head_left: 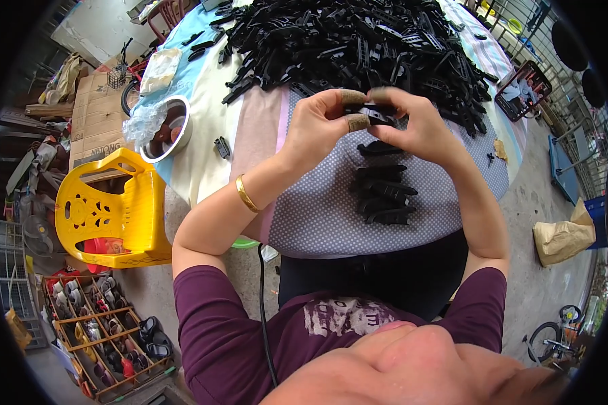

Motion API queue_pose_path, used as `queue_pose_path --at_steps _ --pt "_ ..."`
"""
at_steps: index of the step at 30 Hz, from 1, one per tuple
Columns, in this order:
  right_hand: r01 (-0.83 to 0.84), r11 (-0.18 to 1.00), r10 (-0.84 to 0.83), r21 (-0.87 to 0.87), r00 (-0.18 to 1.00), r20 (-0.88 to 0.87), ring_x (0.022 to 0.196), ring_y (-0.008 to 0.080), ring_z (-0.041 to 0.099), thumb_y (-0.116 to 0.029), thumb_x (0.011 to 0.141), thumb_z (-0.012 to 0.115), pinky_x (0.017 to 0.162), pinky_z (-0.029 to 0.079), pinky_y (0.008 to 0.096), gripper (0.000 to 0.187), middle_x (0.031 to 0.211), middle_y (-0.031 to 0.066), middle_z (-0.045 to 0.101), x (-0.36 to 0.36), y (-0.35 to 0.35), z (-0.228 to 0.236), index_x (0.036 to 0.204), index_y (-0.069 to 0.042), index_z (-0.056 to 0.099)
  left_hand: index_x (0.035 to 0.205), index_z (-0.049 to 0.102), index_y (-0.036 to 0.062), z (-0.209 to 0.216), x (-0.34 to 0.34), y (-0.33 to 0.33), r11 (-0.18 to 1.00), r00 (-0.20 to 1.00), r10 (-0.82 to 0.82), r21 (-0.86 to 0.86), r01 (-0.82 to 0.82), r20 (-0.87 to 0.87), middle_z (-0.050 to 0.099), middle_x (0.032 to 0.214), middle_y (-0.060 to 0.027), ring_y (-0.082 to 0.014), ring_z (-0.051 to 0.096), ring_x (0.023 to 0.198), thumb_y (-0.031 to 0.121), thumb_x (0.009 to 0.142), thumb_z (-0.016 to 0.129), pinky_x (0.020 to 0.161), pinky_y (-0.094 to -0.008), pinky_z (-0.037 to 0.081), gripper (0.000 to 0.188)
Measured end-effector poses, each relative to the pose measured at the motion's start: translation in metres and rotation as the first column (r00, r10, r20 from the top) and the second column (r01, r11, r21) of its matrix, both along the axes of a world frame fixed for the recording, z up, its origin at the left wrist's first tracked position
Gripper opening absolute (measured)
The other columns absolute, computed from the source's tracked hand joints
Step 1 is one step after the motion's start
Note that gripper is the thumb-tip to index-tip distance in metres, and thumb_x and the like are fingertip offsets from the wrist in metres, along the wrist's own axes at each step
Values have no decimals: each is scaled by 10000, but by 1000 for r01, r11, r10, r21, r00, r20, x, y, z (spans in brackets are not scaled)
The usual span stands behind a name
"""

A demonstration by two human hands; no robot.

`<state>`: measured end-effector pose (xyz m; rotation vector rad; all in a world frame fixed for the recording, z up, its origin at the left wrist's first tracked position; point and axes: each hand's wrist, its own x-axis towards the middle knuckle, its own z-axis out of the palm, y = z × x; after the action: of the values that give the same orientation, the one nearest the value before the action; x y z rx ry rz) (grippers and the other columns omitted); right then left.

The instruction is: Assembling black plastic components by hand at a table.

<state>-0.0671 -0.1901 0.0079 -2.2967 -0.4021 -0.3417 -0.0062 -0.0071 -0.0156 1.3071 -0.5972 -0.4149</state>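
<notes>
We saw a cloth-covered table (304, 223), a heap of black plastic parts (344, 47) across its far side, a short row of similar pieces (385, 189) nearer us, a lone piece (222, 147) leftward, a white bowl (180, 137) at the left edge.

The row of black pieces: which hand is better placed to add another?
Probably the right hand: it is just beyond the row, nearer than the left hand. Both seem to hold a black piece.

The left fingers (325, 103) (two wear brown wraps (358, 122)) and right fingers (393, 138) hold a black piece (380, 117).
</notes>
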Motion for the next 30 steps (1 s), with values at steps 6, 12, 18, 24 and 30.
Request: queue_pose_path --at_steps 6,12,18,24,30 --pt "8 998 -6 63 999 -36 650 124 590 -159 690 738 587 455 230 352 809 106 655 -4 -1 -1 1003 -26 645 1027 615 -41 6 -7 -1 991 941 78 81 -110 328 666 918 -73 -96 614 841 -31 778 659 775 -215 514 253" --pt "-35 920 115 390 976 -182 834 130 621 -121 830 651 774 504 234 286 932 82 654 8 -26 3 1060 43 613 1079 601 -26 6 1 -1 982 946 -79 185 20 315 650 982 -74 -116 602 910 -7 792 649 824 -237 496 292" --pt "130 969 -133 -212 991 -3 771 172 612 -123 736 688 698 485 272 249 875 81 633 15 -58 -10 958 -12 661 1012 652 16 6 -2 0 806 774 -549 445 391 315 659 965 -94 -161 617 877 144 782 680 796 -274 491 264" --pt "34 918 -89 -396 989 -121 787 219 584 -107 647 707 705 481 306 250 832 84 584 10 -52 -1 874 -18 653 1039 648 27 14 -3 3 712 766 -634 463 527 104 662 887 -55 -137 628 836 170 883 583 760 -271 500 222" --pt "-147 967 89 -208 959 -267 782 158 576 -74 668 661 695 483 276 276 848 65 602 7 -63 0 934 -4 650 1063 630 76 7 -1 -15 784 775 -416 620 40 476 597 898 -70 -196 630 767 89 823 609 686 -319 517 241"
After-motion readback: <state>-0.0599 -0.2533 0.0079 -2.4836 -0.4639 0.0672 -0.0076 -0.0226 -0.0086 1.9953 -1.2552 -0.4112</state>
